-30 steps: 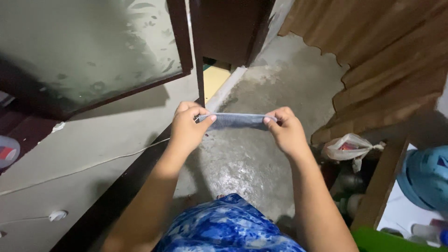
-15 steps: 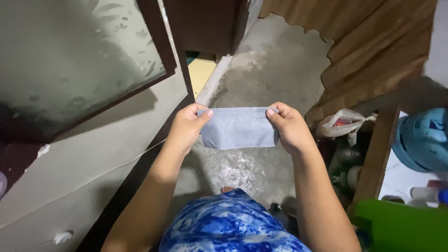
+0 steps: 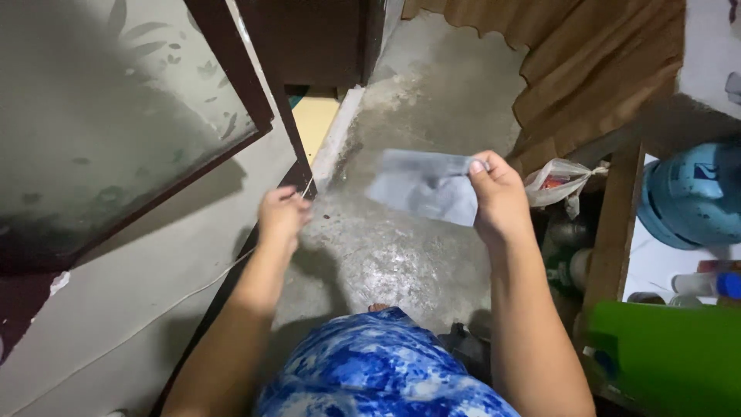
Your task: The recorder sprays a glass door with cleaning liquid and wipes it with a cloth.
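**A:** Panel one, head view. Which step did I have in hand?

**B:** One-handed handling of the grey cloth (image 3: 424, 185). My right hand (image 3: 500, 193) pinched its upper right corner between thumb and fingers. The cloth hung in the air above the concrete floor (image 3: 401, 262), centre of the scene, with its left edge free and blurred.

**A:** And the left hand (image 3: 282, 216)?

**B:** It was apart from the cloth, to the left, near the dark door frame (image 3: 289, 143). The fingers were curled and nothing showed in them. It was too blurred to tell whether it was closed.

**A:** What did further handling call for?

**B:** In my judgement, a second grip on the free left corner, since one pinch left the cloth slack.

**A:** Containers?

**B:** All were on the right.
- A knotted plastic bag (image 3: 559, 181) lay just beside the right hand, with something red and white inside.
- A blue water jug (image 3: 691, 197) stood further right, its contents not discernible.
- A green bin (image 3: 664, 347) sat at the near right, its interior hidden.
- Small bottles (image 3: 698, 283) lay between the jug and the bin.
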